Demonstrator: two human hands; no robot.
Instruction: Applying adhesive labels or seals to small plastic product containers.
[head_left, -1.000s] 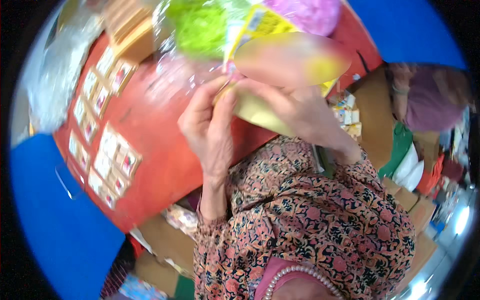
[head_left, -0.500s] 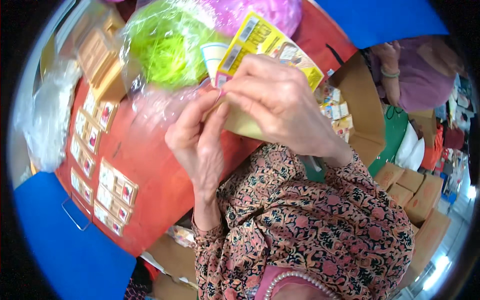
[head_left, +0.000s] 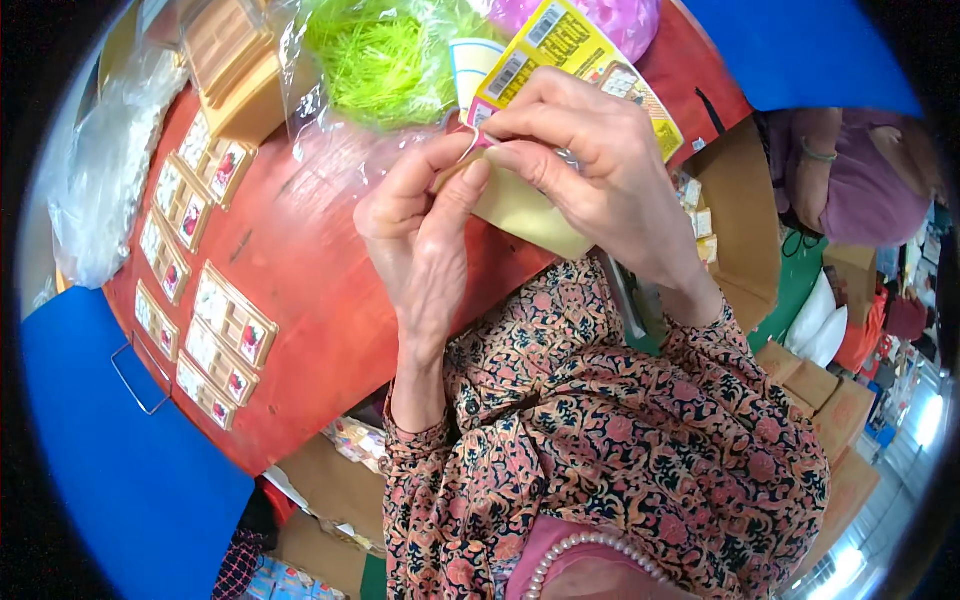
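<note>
Head view: Over the red table (head_left: 310,330)'s near edge, a worker's left hand (head_left: 422,235) and right hand (head_left: 612,165) pinch a pale-yellow piece (head_left: 530,215), apparently unfinished; small trays (head_left: 236,330), seemingly complete, lie on the table's left.

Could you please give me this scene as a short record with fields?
Left hand: pinching a pale yellow piece
Right hand: fingertips beside the left's; grip detail unclear
Beyond the hands: yellow printed card, bright green shreds in clear plastic
Table: red; small flat pieces at left
Right side: open cardboard box; another person's arm
</note>
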